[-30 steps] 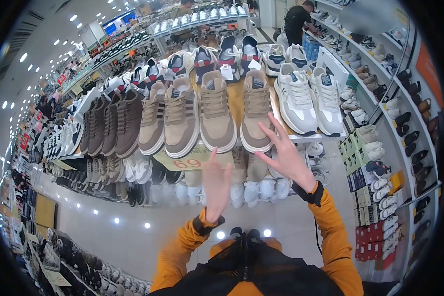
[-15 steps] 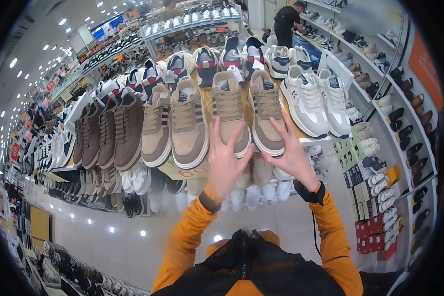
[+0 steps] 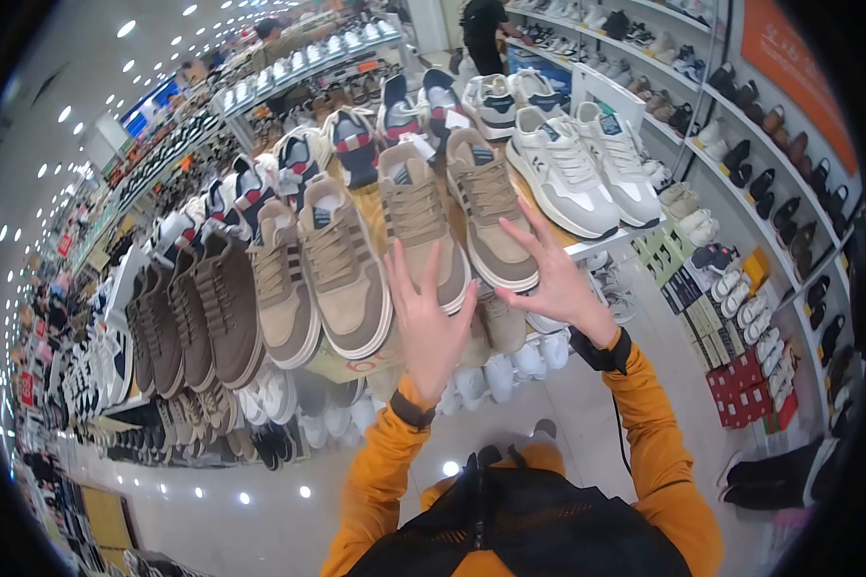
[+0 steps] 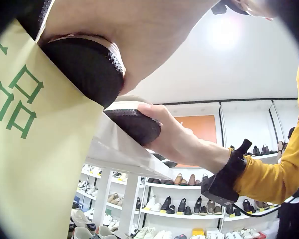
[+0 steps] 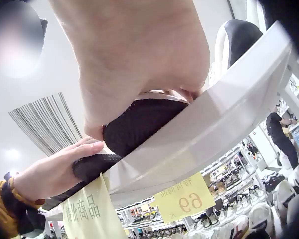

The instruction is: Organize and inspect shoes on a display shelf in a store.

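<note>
Okay so, what stands out is how the two shoes line up with the hands. The left hand (image 3: 429,337) has the toe of the left beige shoe (image 3: 415,216), thumb on its inner side and fingers up along the other side. The right hand (image 3: 565,287) grips the toe of the right beige shoe (image 3: 491,190) the same way, mirrored. So it's one shoe per hand, hands apart but with the thumbs near each other.

Both shoes sit upright on the tabletop (image 5: 209,122), straight out in front of the person. Long axis runs front to back, toes towards the body, heels away and angled a bit to the left. The white sneakers (image 3: 566,183) are just beside the right one, and a striped beige pair (image 3: 337,264) is on the other side.

Hard-to-see stuff: the palms hide a lot of the grip in both wrist views, so I can't tell how firmly either hand is holding. Can't tell if the soles are lifted at all either. The yellow price sign (image 3: 356,363) is partly covered in the head view, and the heels are out of sight in the wrist views.
</note>
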{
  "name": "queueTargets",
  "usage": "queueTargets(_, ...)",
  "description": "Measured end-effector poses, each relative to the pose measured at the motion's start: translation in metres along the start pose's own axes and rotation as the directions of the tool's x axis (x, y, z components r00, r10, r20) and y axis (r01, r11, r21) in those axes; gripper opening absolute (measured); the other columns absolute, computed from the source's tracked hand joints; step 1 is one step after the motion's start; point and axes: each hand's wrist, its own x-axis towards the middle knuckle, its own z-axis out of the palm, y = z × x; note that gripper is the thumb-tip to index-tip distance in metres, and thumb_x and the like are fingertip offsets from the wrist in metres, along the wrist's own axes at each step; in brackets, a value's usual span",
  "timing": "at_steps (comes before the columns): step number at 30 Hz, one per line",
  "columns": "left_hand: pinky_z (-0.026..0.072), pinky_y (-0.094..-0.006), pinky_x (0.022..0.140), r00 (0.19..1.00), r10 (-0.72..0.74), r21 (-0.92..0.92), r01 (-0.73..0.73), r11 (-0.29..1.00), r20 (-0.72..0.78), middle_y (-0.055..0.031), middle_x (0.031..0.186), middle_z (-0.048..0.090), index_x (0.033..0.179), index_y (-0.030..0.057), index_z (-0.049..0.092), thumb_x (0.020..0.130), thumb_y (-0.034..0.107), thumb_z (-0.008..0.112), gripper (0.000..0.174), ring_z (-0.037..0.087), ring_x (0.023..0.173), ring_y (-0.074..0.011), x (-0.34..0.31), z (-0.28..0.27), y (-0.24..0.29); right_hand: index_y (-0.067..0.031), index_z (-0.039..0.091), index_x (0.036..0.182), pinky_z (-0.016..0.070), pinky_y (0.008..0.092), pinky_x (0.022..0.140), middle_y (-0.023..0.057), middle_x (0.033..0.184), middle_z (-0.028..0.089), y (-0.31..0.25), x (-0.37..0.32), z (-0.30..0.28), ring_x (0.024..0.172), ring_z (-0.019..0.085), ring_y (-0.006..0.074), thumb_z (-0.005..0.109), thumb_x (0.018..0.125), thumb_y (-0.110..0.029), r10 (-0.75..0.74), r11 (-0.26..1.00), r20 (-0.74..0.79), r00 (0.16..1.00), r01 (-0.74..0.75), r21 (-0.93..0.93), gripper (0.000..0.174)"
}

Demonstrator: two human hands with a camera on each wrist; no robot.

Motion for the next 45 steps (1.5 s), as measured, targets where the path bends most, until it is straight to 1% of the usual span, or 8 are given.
queueTargets(7, 0.0272, -0.0464, 0.110, 0.995, 0.081, -0.209, -0.068, 0.976, 0.054, -0.0238, 0.148, 0.027, 0.133, 0.0048, 0.047, 0.080, 0.006, 0.071, 0.058, 0.027, 0.138, -0.0425, -0.018, -0.001, 0.035, -0.0058, 0.042, 0.137, 0.0315, 0.0429, 0.109, 0.0189, 0.146, 0.033, -0.013, -0.026, -0.012, 0.135, 0.034, 0.0363, 0.072, 0.081, -0.023, -0.036, 0.999, -0.076, 0.996, 0.034, -0.035, 0.066)
queueTargets(9, 0.0366, -0.0427, 0.105, 0.988, 0.151, -0.239, -0.142, 0.961, 0.018, -0.0211, 0.141, 0.042, 0.127, 0.0039, 0.054, 0.078, 0.002, 0.070, 0.052, 0.041, 0.131, -0.0378, -0.019, 0.002, 0.047, -0.0032, 0.049, 0.126, 0.0441, 0.0371, 0.097, 0.0173, 0.125, 0.055, 0.001, -0.048, -0.025, 0.114, 0.056, 0.0298, 0.070, 0.084, -0.018, 0.089, 0.995, -0.239, 0.967, -0.075, 0.069, 0.050)
queueTargets(12, 0.0489, -0.0368, 0.093, 0.903, 0.375, -0.483, -0.237, 0.843, 0.212, -0.0138, 0.127, 0.057, 0.118, 0.0036, 0.062, 0.076, 0.001, 0.071, 0.042, 0.058, 0.114, -0.0310, -0.015, 0.015, 0.069, -0.0022, 0.053, 0.116, 0.0500, 0.0286, 0.081, 0.0105, 0.104, 0.064, 0.041, -0.074, -0.040, 0.089, 0.064, 0.0179, 0.065, 0.089, -0.015, 0.507, 0.816, -0.177, 0.843, -0.404, 0.414, 0.033)
queueTargets(15, 0.0484, -0.0376, 0.094, 0.904, 0.361, -0.428, -0.240, 0.871, 0.228, -0.0127, 0.128, 0.056, 0.119, 0.0051, 0.061, 0.078, 0.000, 0.069, 0.043, 0.057, 0.115, -0.0326, 0.000, 0.049, 0.092, -0.0018, 0.053, 0.113, 0.0495, 0.0244, 0.073, 0.0071, 0.099, 0.065, 0.069, -0.090, -0.055, 0.081, 0.062, 0.0111, 0.060, 0.094, -0.015, 0.606, 0.635, -0.054, 0.793, -0.442, 0.634, 0.025)
queueTargets(24, 0.0270, -0.0547, 0.110, 0.919, 0.299, -0.068, -0.292, 0.954, 0.259, -0.0143, 0.150, 0.028, 0.137, 0.0159, 0.048, 0.079, 0.009, 0.069, 0.062, 0.026, 0.138, -0.0386, 0.040, 0.156, 0.120, -0.0005, 0.054, 0.119, 0.0488, 0.0272, 0.081, 0.0091, 0.104, 0.066, 0.106, -0.127, -0.104, 0.090, 0.063, 0.0136, 0.052, 0.098, -0.020, 0.518, 0.591, 0.220, 0.826, -0.532, 0.606, 0.028)
queueTargets(36, 0.0427, -0.0438, 0.101, 0.966, 0.240, 0.017, -0.239, 0.971, -0.092, -0.0149, 0.124, 0.060, 0.121, 0.0023, 0.060, 0.071, -0.002, 0.074, 0.052, 0.052, 0.122, -0.0353, 0.046, 0.160, 0.132, -0.0007, 0.039, 0.139, 0.0474, 0.0322, 0.093, 0.0138, 0.122, 0.059, 0.138, -0.104, -0.124, 0.105, 0.060, 0.0192, 0.039, 0.103, -0.034, 0.152, 0.450, 0.507, 0.849, -0.516, 0.729, 0.049)
queueTargets(41, 0.0479, -0.0398, 0.096, 0.962, 0.221, 0.075, -0.211, 0.975, -0.162, -0.0179, 0.119, 0.062, 0.116, -0.0011, 0.062, 0.066, -0.005, 0.078, 0.052, 0.057, 0.117, -0.0345, 0.026, 0.133, 0.156, -0.0047, 0.019, 0.149, 0.0384, 0.0376, 0.106, 0.0160, 0.137, 0.048, 0.124, -0.066, -0.121, 0.122, 0.052, 0.0278, 0.016, 0.100, -0.055, 0.029, 0.046, 0.630, 0.776, -0.631, 0.774, 0.070)
queueTargets(45, 0.0501, -0.0394, 0.094, 0.919, 0.387, 0.118, -0.377, 0.919, -0.080, -0.0151, 0.114, 0.065, 0.113, -0.0020, 0.064, 0.063, 0.000, 0.080, 0.054, 0.061, 0.111, -0.0329, -0.010, 0.131, 0.168, -0.0056, 0.029, 0.145, 0.0391, 0.0361, 0.105, 0.0117, 0.138, 0.047, 0.108, -0.054, -0.118, 0.122, 0.051, 0.0215, 0.024, 0.102, -0.051, 0.025, -0.143, 0.678, 0.735, -0.668, 0.730, 0.063)
